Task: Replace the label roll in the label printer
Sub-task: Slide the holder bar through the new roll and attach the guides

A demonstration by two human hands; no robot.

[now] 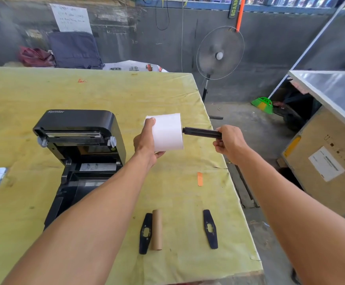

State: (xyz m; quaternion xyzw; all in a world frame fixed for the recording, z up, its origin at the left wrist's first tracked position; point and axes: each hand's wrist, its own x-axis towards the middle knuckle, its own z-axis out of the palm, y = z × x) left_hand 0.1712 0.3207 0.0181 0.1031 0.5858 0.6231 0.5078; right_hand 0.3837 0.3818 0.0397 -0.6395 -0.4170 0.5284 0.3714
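Wide yellow-covered table (85, 89), and on its left side the black label printer (79, 145) sits with its lid thrown open, the roll bay bare and waiting. Up in the air just right of the printer, the fresh white label roll (168, 131) is held lying sideways, its core axis running left to right. The left hand (146, 142) has it, thumb over the top edge and fingers curled under the bottom, wrapped firmly around the roll's left end. Coming at it from the right, the black spindle (202, 132) lies along that same left-right line, its tip right at the roll's right face, seemingly just entering the core; how deep it goes I cannot tell. The right hand (229, 142) grips the spindle's far end, fingers closed around it. So here's the crux: spindle and core share one axis, and the next push looks to be a straight slide leftward by the right hand while the left steadies. Down near the table's front edge lie the empty brown cardboard core (156, 230), one black guide plate (146, 233) touching its left side, and a second guide plate (210, 229) well apart to the right.
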